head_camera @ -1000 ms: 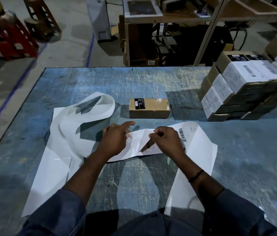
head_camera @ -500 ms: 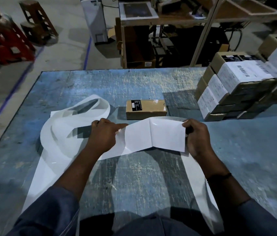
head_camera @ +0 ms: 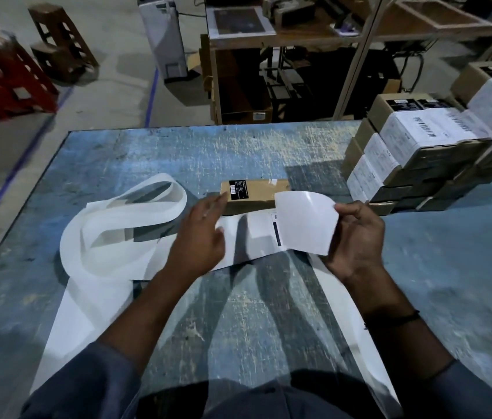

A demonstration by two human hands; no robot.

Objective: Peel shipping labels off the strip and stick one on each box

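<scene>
My right hand (head_camera: 356, 237) pinches one edge of the peeled white rectangular label (head_camera: 303, 225). The label curls in the air just in front of the right end of the small brown cardboard box (head_camera: 257, 196). My left hand (head_camera: 201, 237) is open with straight, blurred fingers in front of the box's left end, above the long white paper backing strip (head_camera: 247, 240). I cannot tell whether it touches the strip.

My worry is the curl. Held by one edge only, the label could fold onto itself or catch the strip just in front of the box before I place it. I also cannot tell which face is sticky. Nothing holds the box on the scratched blue bench (head_camera: 299, 146), so a press from one side may push it away and leave the label skewed or creased. The label might also cover the small black printed sticker (head_camera: 238, 190) at the box's left end.
</scene>
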